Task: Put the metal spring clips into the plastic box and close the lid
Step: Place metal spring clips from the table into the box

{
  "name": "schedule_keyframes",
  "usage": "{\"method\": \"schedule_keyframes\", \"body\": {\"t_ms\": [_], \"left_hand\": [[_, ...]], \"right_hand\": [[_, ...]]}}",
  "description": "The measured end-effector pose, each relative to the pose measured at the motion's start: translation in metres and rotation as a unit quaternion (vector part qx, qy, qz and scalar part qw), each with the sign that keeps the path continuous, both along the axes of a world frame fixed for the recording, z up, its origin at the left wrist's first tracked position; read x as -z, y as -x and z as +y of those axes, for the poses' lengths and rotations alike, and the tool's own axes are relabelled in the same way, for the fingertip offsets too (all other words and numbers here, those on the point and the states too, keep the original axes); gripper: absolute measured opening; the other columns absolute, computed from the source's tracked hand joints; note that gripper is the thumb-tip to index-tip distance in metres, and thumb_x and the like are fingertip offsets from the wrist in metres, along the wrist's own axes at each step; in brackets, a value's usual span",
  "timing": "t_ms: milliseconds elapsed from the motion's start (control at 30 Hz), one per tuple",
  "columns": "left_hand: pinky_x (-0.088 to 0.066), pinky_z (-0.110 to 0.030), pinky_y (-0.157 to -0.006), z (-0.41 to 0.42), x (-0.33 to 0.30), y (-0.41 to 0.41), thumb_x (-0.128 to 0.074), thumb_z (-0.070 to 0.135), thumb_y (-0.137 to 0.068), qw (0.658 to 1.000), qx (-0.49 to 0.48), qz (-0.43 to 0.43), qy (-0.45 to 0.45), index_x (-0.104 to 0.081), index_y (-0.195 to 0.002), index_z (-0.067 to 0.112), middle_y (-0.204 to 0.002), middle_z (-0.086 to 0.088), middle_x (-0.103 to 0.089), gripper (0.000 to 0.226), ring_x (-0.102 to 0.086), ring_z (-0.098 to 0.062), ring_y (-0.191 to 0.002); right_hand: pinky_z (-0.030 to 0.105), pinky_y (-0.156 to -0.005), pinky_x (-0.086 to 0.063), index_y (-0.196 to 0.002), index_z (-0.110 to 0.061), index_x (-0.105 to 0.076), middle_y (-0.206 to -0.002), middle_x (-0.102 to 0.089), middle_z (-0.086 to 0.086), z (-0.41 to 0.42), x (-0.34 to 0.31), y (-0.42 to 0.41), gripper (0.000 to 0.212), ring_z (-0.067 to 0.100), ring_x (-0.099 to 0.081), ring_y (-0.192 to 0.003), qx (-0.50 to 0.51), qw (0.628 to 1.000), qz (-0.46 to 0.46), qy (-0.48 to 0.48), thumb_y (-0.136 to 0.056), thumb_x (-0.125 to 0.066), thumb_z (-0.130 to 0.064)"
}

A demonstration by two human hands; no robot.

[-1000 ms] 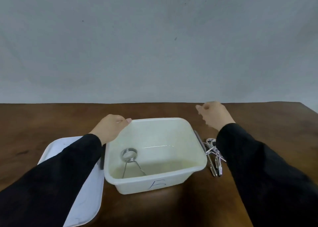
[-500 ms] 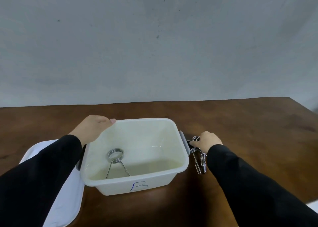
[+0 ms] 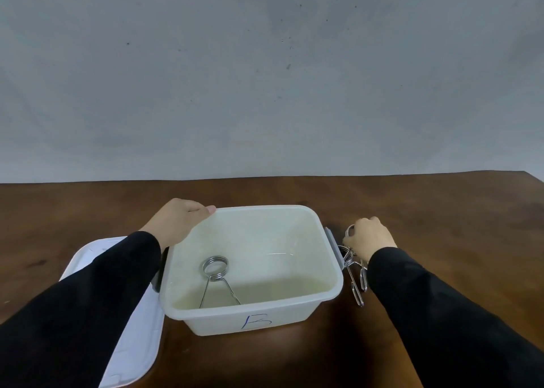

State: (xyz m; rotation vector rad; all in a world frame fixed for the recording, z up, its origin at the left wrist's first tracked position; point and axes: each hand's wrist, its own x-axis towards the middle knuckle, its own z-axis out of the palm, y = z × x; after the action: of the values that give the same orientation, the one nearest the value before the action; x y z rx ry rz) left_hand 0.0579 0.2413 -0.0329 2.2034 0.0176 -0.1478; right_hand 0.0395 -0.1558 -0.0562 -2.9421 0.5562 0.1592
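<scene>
A white plastic box [image 3: 329,295] marked with a blue letter B stands open on the brown table. One metal spring clip [image 3: 216,276] lies inside it on the bottom. My left hand [image 3: 176,221] grips the box's far left rim. Just right of the box lies a small pile of spring clips [image 3: 357,284] on the table. My right hand [image 3: 369,237] rests on that pile with its fingers curled around the coil of one clip. The white lid [image 3: 132,343] lies flat on the table to the left of the box, partly under my left sleeve.
The brown wooden table [image 3: 441,211] runs to a grey wall behind. Its right far corner shows at the frame's right edge. Grey latch handles sit on both short sides of the box.
My right hand came down from above the table's far side onto the clip pile and closed on a clip. The left hand stayed on the box rim.
</scene>
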Motion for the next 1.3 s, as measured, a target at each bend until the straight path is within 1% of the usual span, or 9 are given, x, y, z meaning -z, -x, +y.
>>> {"method": "schedule_keyframes", "body": {"t_ms": [167, 333, 433, 533, 667, 800, 900, 1100, 1300], "left_hand": [[-0.032, -0.028, -0.060, 0.000, -0.002, 0.006, -0.065, 0.049, -0.094, 1.000, -0.007, -0.005, 0.006, -0.076, -0.079, 0.015, -0.068, -0.003, -0.048, 0.040, -0.040, -0.018, -0.064], [-0.022, -0.029, -0.056, 0.002, -0.005, 0.012, -0.064, 0.046, -0.096, 1.000, -0.009, -0.015, -0.002, -0.064, -0.079, -0.005, -0.071, -0.007, -0.034, 0.054, -0.029, -0.020, -0.064], [-0.023, -0.029, -0.054, 0.003, -0.007, 0.016, -0.061, 0.044, -0.098, 1.000, -0.006, -0.018, -0.005, -0.056, -0.072, -0.002, -0.067, -0.005, -0.032, 0.052, -0.028, -0.018, -0.060], [-0.028, -0.029, -0.054, 0.005, -0.006, 0.019, -0.056, 0.041, -0.101, 1.000, 0.001, -0.011, 0.007, -0.067, -0.086, -0.003, -0.067, -0.003, -0.041, 0.048, -0.034, -0.017, -0.060], [-0.032, -0.028, -0.057, 0.011, -0.005, 0.022, -0.055, 0.038, -0.102, 0.998, 0.015, -0.007, 0.055, -0.076, -0.093, 0.007, -0.072, -0.004, -0.051, 0.039, -0.041, -0.018, -0.066], [-0.024, -0.029, -0.053, 0.012, -0.005, 0.023, -0.054, 0.033, -0.103, 0.998, 0.026, -0.017, 0.053, -0.044, -0.066, 0.010, -0.064, -0.001, -0.032, 0.044, -0.028, -0.020, -0.060], [-0.025, -0.030, -0.058, 0.013, -0.003, 0.021, -0.053, 0.033, -0.103, 0.998, 0.030, -0.013, 0.062, -0.042, -0.070, 0.006, -0.068, -0.004, -0.031, 0.043, -0.029, -0.022, -0.064], [-0.035, -0.024, -0.060, 0.013, -0.004, 0.018, -0.052, 0.035, -0.104, 0.998, 0.031, -0.007, 0.053, -0.059, -0.072, 0.006, -0.064, 0.003, -0.041, 0.044, -0.040, -0.014, -0.060], [-0.036, -0.026, -0.063, 0.013, -0.006, 0.016, -0.051, 0.037, -0.104, 0.998, 0.033, -0.004, 0.049, -0.059, -0.076, -0.004, -0.071, -0.006, -0.039, 0.050, -0.038, -0.019, -0.065]], "right_hand": [[0.034, -0.076, -0.049, -0.106, -0.007, -0.068, -0.115, -0.054, 0.016, 0.021, -0.089, -0.008, 0.030, 0.033, -0.060, -0.085, -0.082, 0.989, -0.119, -0.008, -0.085, -0.068, -0.029], [0.032, -0.073, -0.037, -0.111, -0.011, -0.066, -0.114, -0.051, 0.010, 0.082, -0.182, -0.001, 0.032, 0.028, -0.052, -0.083, -0.169, 0.959, -0.226, -0.008, -0.086, -0.072, -0.031], [0.031, -0.068, -0.038, -0.102, -0.023, -0.065, -0.106, -0.057, 0.001, 0.125, -0.202, 0.017, 0.029, 0.023, -0.057, -0.083, -0.233, 0.950, -0.205, -0.045, -0.082, -0.074, -0.041], [0.027, -0.061, -0.044, -0.097, -0.028, -0.060, -0.095, -0.064, -0.007, 0.175, -0.185, 0.033, 0.036, 0.014, -0.061, -0.081, -0.280, 0.944, -0.108, -0.135, -0.075, -0.078, -0.049], [0.029, -0.063, -0.048, -0.106, -0.020, -0.055, -0.094, -0.066, 0.000, 0.229, -0.117, 0.033, 0.040, 0.017, -0.061, -0.078, -0.323, 0.939, -0.004, -0.114, -0.077, -0.076, -0.039], [0.031, -0.065, -0.050, -0.108, -0.016, -0.057, -0.093, -0.066, 0.003, 0.258, -0.054, 0.023, 0.038, 0.021, -0.062, -0.082, -0.335, 0.934, 0.070, -0.101, -0.077, -0.074, -0.031], [0.030, -0.061, -0.045, -0.106, -0.011, -0.060, -0.090, -0.062, 0.002, 0.271, -0.030, 0.019, 0.033, 0.022, -0.061, -0.082, -0.339, 0.933, 0.100, -0.073, -0.080, -0.074, -0.027], [0.031, -0.073, -0.048, -0.112, -0.010, -0.066, -0.089, -0.060, 0.005, 0.285, -0.007, 0.017, 0.026, 0.024, -0.057, -0.078, -0.364, 0.925, 0.110, 0.028, -0.088, -0.068, -0.022], [0.033, -0.080, -0.049, -0.119, -0.009, -0.062, -0.103, -0.065, 0.010, 0.285, -0.002, 0.016, 0.038, 0.027, -0.063, -0.090, -0.354, 0.927, 0.124, 0.000, -0.089, -0.071, -0.030]]}}
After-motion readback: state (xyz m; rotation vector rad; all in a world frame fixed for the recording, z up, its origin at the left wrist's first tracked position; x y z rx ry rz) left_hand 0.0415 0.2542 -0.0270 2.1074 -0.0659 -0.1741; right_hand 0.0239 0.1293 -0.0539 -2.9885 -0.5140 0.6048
